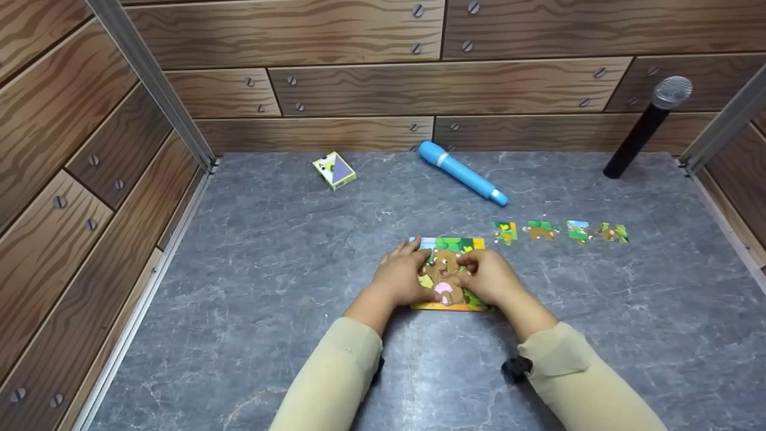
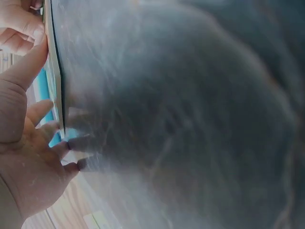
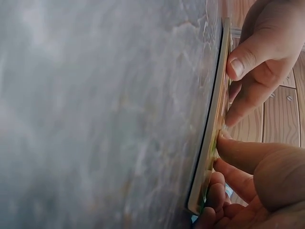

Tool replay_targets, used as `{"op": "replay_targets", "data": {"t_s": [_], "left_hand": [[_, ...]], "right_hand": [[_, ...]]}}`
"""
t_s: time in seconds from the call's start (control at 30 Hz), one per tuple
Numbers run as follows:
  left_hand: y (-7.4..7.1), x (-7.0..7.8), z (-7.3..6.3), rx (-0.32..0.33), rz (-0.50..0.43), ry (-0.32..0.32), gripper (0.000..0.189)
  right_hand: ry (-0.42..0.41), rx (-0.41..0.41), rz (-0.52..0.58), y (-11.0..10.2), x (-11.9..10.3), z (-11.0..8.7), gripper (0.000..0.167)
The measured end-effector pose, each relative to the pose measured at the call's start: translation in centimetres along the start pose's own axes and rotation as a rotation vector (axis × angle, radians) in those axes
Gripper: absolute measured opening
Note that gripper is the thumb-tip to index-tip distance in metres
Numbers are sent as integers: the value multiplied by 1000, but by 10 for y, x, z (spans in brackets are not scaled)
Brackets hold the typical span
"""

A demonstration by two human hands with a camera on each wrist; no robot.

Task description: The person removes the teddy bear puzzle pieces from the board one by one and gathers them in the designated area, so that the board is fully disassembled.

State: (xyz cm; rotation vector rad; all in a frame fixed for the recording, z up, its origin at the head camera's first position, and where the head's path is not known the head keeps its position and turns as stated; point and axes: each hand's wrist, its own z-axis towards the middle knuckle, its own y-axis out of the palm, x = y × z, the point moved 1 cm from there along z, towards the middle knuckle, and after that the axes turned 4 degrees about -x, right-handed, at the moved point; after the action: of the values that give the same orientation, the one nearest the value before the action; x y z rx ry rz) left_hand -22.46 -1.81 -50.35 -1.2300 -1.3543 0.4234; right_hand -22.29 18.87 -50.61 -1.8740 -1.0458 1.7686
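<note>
A jigsaw puzzle board with a brown bear picture lies on the grey table, under both hands. My left hand rests along its left side, fingers spread toward the far left corner and thumb low on the picture. In the left wrist view, the left hand's fingers look loosely extended by the board's edge. At the board's right side, my right hand touches the picture with thumb and index finger apart. The right wrist view shows the right thumb against the board's face, other fingers at its edge.
Several loose puzzle pieces lie in a row beyond the board to the right. Farther back are a blue rod with a thicker end and a small yellow-and-purple box. A black microphone stands at back right, before wood-patterned walls.
</note>
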Motion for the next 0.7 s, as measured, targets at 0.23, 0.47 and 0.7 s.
{"op": "replay_targets", "data": {"t_s": [0.23,0.47,0.7], "left_hand": [[0,0,0,-15,-38,-13,82],[1,0,0,-24,-42,-34,78],[1,0,0,-13,-29,-31,79]], "right_hand": [[15,2,7,0,0,0,36],[28,-11,16,1,0,0,36],[13,5,17,2,0,0,36]]}}
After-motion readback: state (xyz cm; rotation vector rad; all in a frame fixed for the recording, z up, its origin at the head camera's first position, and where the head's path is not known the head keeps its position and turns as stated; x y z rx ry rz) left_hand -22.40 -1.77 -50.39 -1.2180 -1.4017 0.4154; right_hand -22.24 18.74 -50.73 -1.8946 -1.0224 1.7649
